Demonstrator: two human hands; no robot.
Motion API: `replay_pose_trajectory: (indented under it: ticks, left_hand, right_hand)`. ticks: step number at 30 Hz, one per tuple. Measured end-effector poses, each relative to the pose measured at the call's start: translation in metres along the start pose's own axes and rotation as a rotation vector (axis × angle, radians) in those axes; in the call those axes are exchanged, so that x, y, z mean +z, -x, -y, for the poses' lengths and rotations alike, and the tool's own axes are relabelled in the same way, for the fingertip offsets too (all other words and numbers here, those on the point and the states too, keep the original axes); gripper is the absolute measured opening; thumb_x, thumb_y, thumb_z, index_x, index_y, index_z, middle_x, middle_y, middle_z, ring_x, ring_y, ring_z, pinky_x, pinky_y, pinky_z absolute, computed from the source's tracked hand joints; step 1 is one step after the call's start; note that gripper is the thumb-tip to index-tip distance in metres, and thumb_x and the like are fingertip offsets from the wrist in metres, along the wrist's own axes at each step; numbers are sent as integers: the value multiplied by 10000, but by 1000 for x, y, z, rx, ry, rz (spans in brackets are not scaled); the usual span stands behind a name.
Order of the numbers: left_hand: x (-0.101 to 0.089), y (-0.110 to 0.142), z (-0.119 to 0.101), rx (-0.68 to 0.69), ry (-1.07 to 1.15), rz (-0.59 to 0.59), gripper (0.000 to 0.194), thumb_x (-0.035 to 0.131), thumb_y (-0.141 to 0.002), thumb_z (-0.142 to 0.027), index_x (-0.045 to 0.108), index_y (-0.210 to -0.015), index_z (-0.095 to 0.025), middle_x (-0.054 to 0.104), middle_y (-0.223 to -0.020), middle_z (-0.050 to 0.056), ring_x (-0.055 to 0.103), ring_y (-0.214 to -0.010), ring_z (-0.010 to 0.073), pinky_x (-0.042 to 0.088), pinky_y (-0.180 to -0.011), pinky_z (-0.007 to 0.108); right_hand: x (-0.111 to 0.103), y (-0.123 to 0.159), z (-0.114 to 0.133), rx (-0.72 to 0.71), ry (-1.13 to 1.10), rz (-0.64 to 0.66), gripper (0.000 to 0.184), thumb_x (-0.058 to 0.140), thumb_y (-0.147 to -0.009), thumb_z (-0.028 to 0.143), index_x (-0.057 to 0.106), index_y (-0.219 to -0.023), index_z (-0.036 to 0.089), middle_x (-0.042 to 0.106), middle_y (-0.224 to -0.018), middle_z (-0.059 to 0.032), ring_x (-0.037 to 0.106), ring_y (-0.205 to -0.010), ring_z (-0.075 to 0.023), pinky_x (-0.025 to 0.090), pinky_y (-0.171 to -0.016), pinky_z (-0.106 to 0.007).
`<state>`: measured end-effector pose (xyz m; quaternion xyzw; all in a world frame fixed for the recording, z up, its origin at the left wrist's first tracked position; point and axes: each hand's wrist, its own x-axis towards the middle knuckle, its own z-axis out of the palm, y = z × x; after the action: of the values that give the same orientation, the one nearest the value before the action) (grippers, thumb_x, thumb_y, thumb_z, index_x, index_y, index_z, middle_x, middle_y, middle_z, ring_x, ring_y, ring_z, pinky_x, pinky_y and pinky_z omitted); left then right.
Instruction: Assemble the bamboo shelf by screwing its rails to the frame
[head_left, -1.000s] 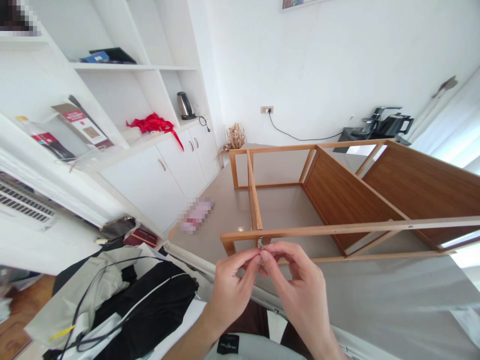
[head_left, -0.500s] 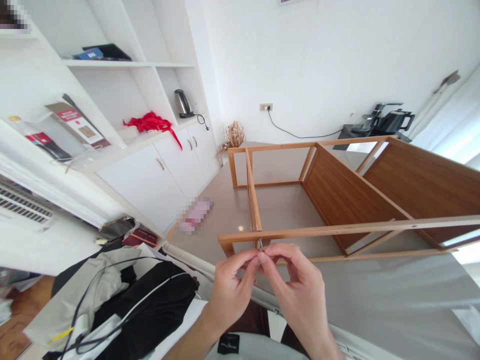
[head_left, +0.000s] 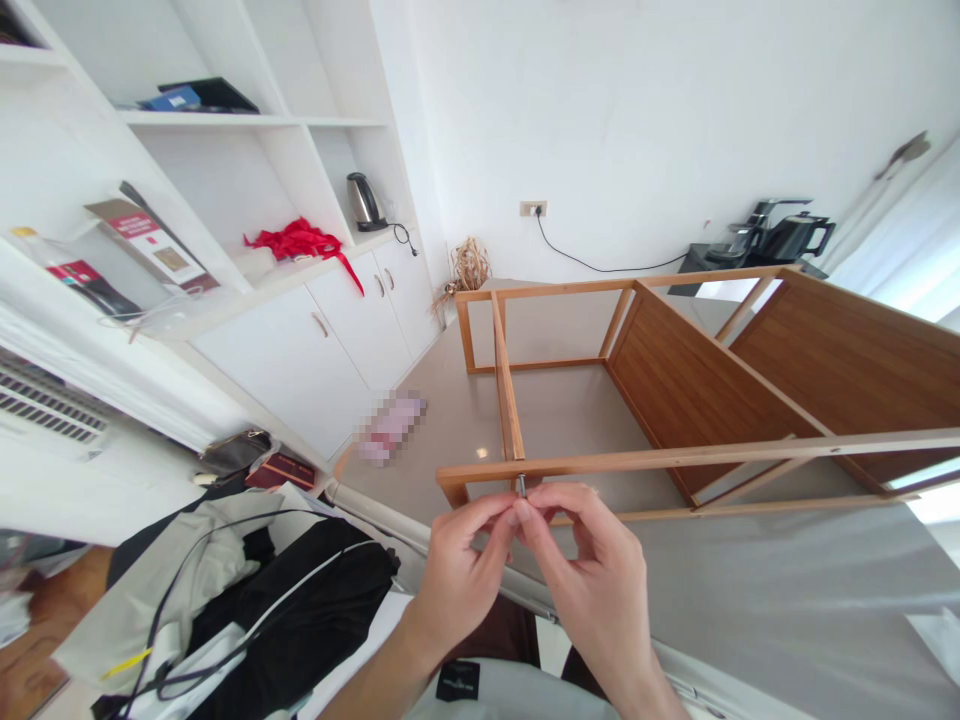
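Observation:
Between the fingertips of both hands stands a small metal screw (head_left: 522, 484), its far end pointing at the near rail of a wooden frame (head_left: 600, 462). My left hand (head_left: 466, 560) pinches it from the left, thumb and forefinger together. My right hand (head_left: 589, 560) pinches from the other side, and the fingertips of the two hands meet. The screw's lower part is hidden by the fingers. Whether its tip touches the rail, I cannot tell. A wooden crossbar (head_left: 507, 385) joins the rail just beyond the screw. Brown panels (head_left: 705, 390) fill the frame further right.
The frame lies on a grey table (head_left: 450, 430). Black and grey clothes with cables (head_left: 300, 590) are heaped at the lower left. White shelves (head_left: 225, 190) hold a bottle, red ribbon and a kettle (head_left: 365, 203). A black kettle (head_left: 795, 240) stands at the far right.
Both hands keep their pinch on the screw, with only a very slight shift. The camera view has moved a little; the wooden frame stays put.

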<state>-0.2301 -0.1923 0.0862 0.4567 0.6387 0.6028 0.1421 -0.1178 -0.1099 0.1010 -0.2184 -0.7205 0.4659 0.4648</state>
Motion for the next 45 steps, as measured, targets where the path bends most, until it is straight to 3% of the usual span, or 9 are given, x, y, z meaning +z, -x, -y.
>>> replay_pose_trajectory:
  ticks: [13, 25, 31, 40, 45]
  left_hand:
    - [-3, 1, 0, -9, -22, -23, 212, 608, -1002, -302, 775, -1030, -174, 787, -820, 46, 654, -554, 107, 544, -554, 184]
    - [-8, 8, 0, -184, 130, -83, 184, 684, -958, -354, 749, -980, -184, 764, -763, 31, 673, -559, 120, 557, -492, 177]
    - [-6, 5, -6, -151, 112, -64, 215, 675, -963, -370, 764, -944, -175, 734, -695, 18, 592, -466, 85, 525, -456, 158]
    - [0, 7, -4, -110, 38, -5, 201, 659, -978, -326, 787, -1011, -174, 790, -807, 53, 658, -568, 120, 570, -575, 204]
    - [-2, 8, -6, 38, -55, -56, 135, 636, -983, -237, 762, -1003, -192, 774, -852, 41, 708, -650, 130, 586, -654, 211]
  right_hand:
    - [4, 3, -3, 69, -62, -14, 61, 704, -941, 218, 695, -983, 262, 708, -859, 18, 701, -763, -132, 593, -724, -252]
    - [8, 3, 2, 40, -50, -53, 61, 717, -931, 215, 704, -976, 255, 729, -883, 3, 707, -785, -140, 587, -717, -245]
    - [7, 7, 0, 26, -46, -42, 89, 705, -934, 191, 697, -990, 259, 722, -909, 0, 700, -798, -140, 590, -720, -256]
    - [4, 4, -1, -26, 3, -21, 137, 701, -928, 160, 689, -1018, 264, 692, -878, 8, 665, -770, -135, 578, -727, -270]
    - [2, 6, 0, -16, -38, -55, 156, 702, -927, 155, 688, -1041, 261, 702, -909, -7, 676, -786, -144, 590, -730, -275]
